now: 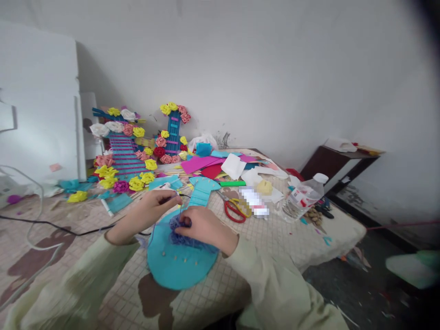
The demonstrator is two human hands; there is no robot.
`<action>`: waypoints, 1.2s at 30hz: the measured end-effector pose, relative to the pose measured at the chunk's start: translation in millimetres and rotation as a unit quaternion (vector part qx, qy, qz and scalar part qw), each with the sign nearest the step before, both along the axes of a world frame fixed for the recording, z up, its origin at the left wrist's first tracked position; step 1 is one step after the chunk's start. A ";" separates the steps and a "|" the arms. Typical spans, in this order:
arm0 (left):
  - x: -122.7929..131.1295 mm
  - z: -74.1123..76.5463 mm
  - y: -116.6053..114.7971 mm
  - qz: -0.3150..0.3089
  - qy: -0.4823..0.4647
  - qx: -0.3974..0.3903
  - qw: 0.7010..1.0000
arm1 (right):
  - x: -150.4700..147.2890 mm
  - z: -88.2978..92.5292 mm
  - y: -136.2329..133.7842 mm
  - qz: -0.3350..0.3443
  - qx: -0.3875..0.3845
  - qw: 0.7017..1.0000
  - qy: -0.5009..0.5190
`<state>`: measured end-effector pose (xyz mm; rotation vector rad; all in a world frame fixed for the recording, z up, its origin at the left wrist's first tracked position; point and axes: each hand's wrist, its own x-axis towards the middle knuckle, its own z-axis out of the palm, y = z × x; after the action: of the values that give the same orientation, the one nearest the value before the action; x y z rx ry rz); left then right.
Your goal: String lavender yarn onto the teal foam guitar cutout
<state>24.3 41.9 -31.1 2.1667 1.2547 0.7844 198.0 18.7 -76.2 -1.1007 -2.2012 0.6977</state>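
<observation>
A turquoise instrument-shaped cutout point(182, 272) with a round body and a neck lies in front of me, with several small pale pegs standing on it. On its body rests a loose tangle of purple yarn point(173, 236). My right hand point(206, 227) is closed with its fingertips pinching the yarn just above the tangle. Higher and to the left, my left hand point(151, 211) has its thumb and fingers pinched together on a thin strand of the same yarn. The strand runs between both hands.
Scissors point(235, 211) with red and yellow handles lie right of the cutout, near a green stick point(233, 184). A water bottle point(304, 197) stands further right. Behind are coloured paper sheets point(199, 163) and two flower-decorated models point(123, 151). A black cable point(82, 234) crosses the left side.
</observation>
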 end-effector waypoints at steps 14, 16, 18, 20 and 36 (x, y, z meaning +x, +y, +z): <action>-35.8 -8.4 15.3 0.112 -0.005 -0.032 0.993 | 65.9 -12.9 -19.7 0.028 -0.215 0.924 0.316; -36.3 -7.4 13.8 0.119 -0.006 -0.041 0.992 | 88.5 -11.0 -29.3 0.012 -0.228 0.917 0.327; -35.3 -6.2 11.6 0.119 -0.008 -0.050 0.992 | 113.4 -8.5 -38.7 -0.012 -0.224 0.912 0.344; -33.7 -5.7 9.9 0.115 -0.012 -0.055 0.992 | 138.6 -6.2 -48.1 -0.035 -0.209 0.907 0.363; -26.9 -14.5 11.2 0.098 -0.040 -0.058 0.993 | 265.3 -17.7 -100.6 -0.338 0.004 0.908 0.247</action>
<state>-2.6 53.1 -45.5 1.9222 1.4505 0.8454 463.2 -81.9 -93.9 -1.3872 -1.2725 0.5635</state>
